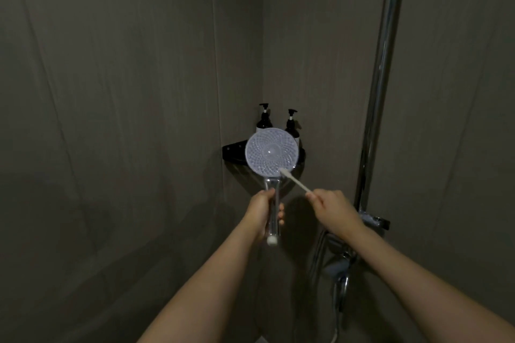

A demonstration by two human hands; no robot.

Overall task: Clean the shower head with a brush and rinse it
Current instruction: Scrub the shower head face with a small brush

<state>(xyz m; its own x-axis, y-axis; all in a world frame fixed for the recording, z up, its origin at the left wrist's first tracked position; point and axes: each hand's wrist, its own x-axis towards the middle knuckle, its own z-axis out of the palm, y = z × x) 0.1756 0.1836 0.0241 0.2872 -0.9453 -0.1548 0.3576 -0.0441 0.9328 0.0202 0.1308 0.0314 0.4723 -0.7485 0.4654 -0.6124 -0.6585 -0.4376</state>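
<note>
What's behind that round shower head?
Behind the shower head: a black corner shelf carrying two dark pump bottles. Their lower parts and the shelf's middle are covered.

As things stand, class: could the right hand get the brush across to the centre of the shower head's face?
Probably yes. The right hand holds the brush with its tip already on the lower right edge of the shower head, whose face is turned toward the person in the left hand; nothing covers the centre.

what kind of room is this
Most likely a shower stall: a chrome riser pipe on the wall, two pump bottles on a corner shelf, and a hand-held shower head.
</note>
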